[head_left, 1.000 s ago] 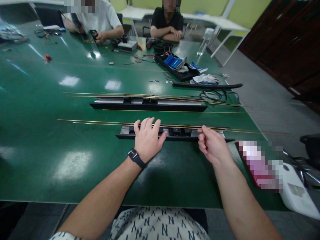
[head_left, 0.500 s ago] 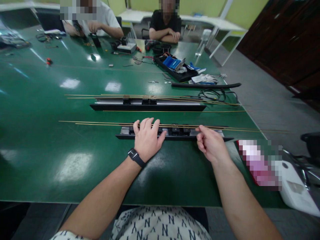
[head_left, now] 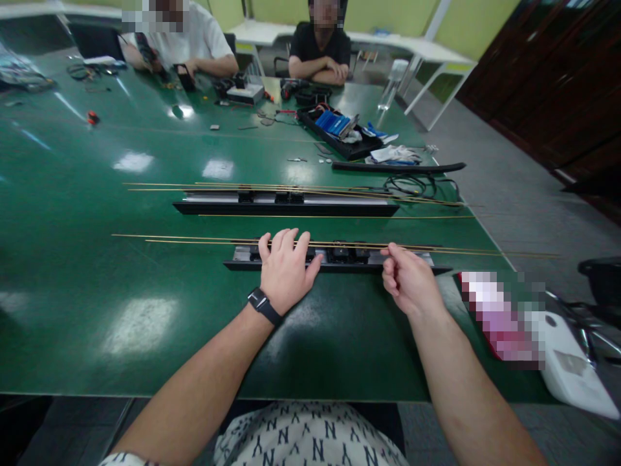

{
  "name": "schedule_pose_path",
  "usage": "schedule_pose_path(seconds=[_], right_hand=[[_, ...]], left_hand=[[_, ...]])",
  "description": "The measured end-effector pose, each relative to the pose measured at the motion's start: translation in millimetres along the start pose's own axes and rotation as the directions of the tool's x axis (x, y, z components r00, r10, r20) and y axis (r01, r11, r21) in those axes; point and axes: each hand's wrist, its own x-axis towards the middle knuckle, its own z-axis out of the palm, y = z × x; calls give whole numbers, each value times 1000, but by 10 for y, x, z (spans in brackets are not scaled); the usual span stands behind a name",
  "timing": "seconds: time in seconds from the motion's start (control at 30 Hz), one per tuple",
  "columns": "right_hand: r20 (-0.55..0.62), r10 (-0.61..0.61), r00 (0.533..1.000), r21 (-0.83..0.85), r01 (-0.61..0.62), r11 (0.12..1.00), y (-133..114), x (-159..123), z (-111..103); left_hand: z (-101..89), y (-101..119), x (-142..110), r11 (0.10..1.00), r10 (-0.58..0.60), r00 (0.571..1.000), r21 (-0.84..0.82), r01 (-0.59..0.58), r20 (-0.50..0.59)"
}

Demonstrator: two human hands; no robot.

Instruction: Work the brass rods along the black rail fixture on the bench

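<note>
Two long thin brass-coloured rods [head_left: 194, 241] lie lengthwise over a black channel-shaped rail [head_left: 349, 267] in front of me. Inside the rail sit several dark blocks [head_left: 341, 252]. My left hand [head_left: 286, 272], a watch on its wrist, lies over the rail's left half. Its fingers are spread across the rods, and the palm hides part of the rail. Near the rail's right end, my right hand [head_left: 411, 279] is closed, with thumb and forefinger pinching at a rod. Which rod it pinches is hard to make out.
Beyond lies a second black rail [head_left: 286, 210] with more rods across it. Behind it are a curved black strip [head_left: 398, 167], cables [head_left: 412, 184], gloves [head_left: 395, 154] and a black tray [head_left: 349, 147]. A white device [head_left: 577, 369] sits at right. Two people sit opposite; one holds a drill [head_left: 148, 52].
My hands and the rods stay almost the same. Across the table, the person in white has shifted the drill and a small black part slightly.
</note>
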Motion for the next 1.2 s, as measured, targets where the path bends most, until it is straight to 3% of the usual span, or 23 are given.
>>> schedule_pose_path(seconds=[0.73,1.2], right_hand=[[2,-2,1000,-55,2,998,-3,-14,-2],[-38,-7,999,-6,7,1000,-19,-37,28]], left_hand=[[1,6,-6,1000,-5,1000,3,5,7],[-20,11,-1,1000,-12,1000,-1,12,16]])
